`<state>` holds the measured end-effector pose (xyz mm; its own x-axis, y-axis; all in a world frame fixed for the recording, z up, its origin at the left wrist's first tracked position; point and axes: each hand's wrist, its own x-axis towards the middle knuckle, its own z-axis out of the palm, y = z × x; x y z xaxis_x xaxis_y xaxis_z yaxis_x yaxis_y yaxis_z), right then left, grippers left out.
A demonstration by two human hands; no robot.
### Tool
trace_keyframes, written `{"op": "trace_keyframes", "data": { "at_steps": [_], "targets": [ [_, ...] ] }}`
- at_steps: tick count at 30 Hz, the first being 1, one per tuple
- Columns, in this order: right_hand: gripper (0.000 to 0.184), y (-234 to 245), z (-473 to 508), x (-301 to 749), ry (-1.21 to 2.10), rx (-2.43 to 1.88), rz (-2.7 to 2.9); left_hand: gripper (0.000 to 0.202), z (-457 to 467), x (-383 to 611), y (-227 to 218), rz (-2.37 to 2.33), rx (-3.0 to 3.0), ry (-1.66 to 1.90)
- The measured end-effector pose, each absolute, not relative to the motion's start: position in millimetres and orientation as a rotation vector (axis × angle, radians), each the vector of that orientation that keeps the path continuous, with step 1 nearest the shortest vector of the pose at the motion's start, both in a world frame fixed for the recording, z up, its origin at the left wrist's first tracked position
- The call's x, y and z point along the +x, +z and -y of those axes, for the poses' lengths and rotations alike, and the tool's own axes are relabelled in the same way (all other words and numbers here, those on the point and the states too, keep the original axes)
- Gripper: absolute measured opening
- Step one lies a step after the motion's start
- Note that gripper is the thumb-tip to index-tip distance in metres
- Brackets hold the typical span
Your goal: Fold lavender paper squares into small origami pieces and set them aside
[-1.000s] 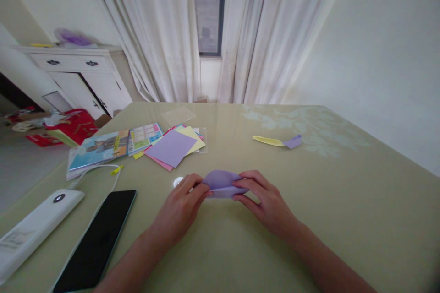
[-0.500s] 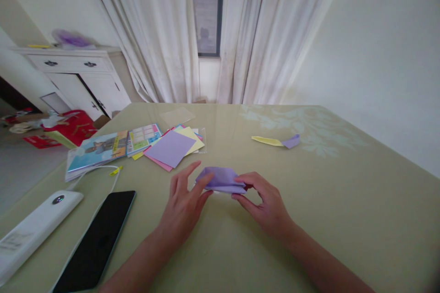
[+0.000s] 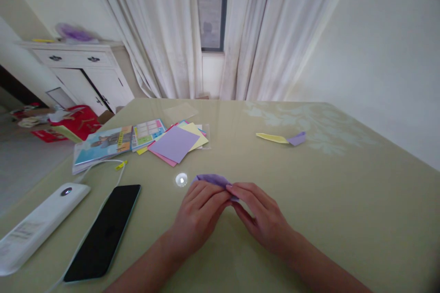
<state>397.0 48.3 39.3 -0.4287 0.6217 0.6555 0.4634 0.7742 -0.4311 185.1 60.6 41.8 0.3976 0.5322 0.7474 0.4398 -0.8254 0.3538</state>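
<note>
Folded lavender paper (image 3: 213, 179), largely hidden, sits between both hands over the glossy pale-green surface (image 3: 343, 210); contact below: cannot tell. Left hand (image 3: 200, 210): fingers closed over its near edge. Right hand (image 3: 261, 213): fingers pinching its right end. Judged risk: uneven pressure could skew a fold; loosened grip could let layers spring. Flat black phone (image 3: 105, 233) bounds the left; room rightward, far edge well apart.

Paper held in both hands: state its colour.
The folded paper is purple, best seen in the head view, the only one.
</note>
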Motion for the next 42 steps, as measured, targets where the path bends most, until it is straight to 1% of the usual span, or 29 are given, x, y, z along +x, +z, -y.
{"op": "trace_keyframes", "data": {
  "at_steps": [4, 9, 13, 18, 23, 27, 33, 38, 42],
  "targets": [
    [0.050, 38, -49, 398, 0.277, -0.799, 2.097, 0.013, -61, 186, 41, -0.915, 2.541, 1.356],
    [0.051, 45, -47, 397, 0.446, -0.781, 2.038, 0.011, -61, 184, 43, -0.896, 2.561, 1.393],
    [0.042, 50, -47, 397, 0.488, -0.827, 1.927, 0.009, -61, 184, 41, -0.940, 2.490, 1.434],
    [0.024, 54, -50, 402, 0.338, -0.825, 2.010, 0.008, -60, 185, 35, -0.914, 2.416, 1.426],
    [0.019, 59, -52, 406, 0.331, -0.798, 2.099, 0.006, -61, 184, 34, -0.859, 2.447, 1.372],
    [0.019, 60, -51, 406, 0.392, -0.810, 2.082, 0.008, -61, 183, 37, -0.872, 2.497, 1.360],
    [0.023, 55, -49, 405, 0.459, -0.815, 2.007, 0.014, -62, 183, 38, -0.898, 2.531, 1.314],
    [0.027, 57, -47, 403, 0.511, -0.867, 1.954, 0.013, -62, 182, 38, -0.883, 2.429, 1.291],
    [0.025, 59, -47, 400, 0.558, -0.905, 1.906, 0.011, -62, 183, 39, -0.870, 2.346, 1.272]
  ]
}}
